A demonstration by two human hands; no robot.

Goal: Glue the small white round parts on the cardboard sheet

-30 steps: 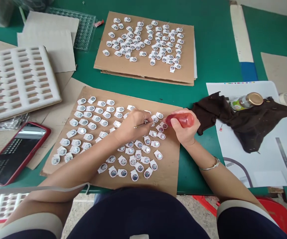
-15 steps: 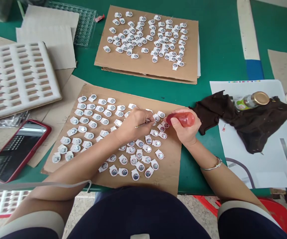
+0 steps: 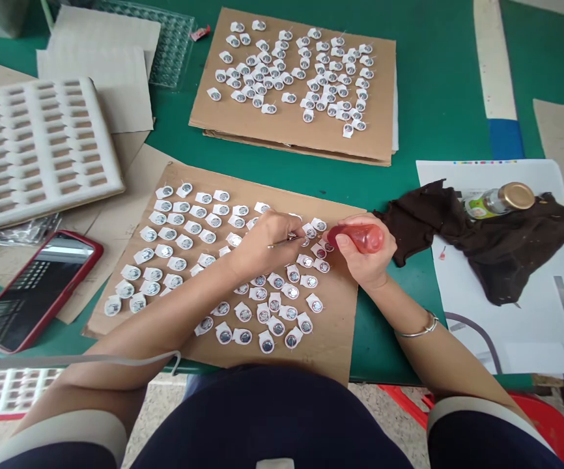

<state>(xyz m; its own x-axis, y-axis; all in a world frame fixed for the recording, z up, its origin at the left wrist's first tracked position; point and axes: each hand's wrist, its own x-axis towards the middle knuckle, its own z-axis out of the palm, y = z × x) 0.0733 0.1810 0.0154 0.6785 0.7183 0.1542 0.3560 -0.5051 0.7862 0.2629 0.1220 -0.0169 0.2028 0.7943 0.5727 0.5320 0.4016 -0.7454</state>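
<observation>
My left hand (image 3: 267, 244) is closed on thin metal tweezers (image 3: 284, 242), their tips by the small parts near the right side of the lower cardboard sheet (image 3: 331, 326). Wrapped round a soft red bottle (image 3: 363, 238) is my right hand (image 3: 370, 264), just right of those parts; the bottle's narrow end points left. Several white tabs with round silver discs (image 3: 243, 312) lie in loose rows on the cardboard. My left hand and forearm hide some of them.
Behind lies a cardboard stack (image 3: 282, 133) with more discs. At left are a white tray (image 3: 42, 146) and a red-cased phone (image 3: 38, 293). A dark cloth (image 3: 492, 254) and a glass jar (image 3: 497, 200) rest on white paper (image 3: 521, 352) at right.
The view has shifted slightly, so things on the table appear a little farther right. Both hands keep their holds, with the red bottle's body slightly farther right.
</observation>
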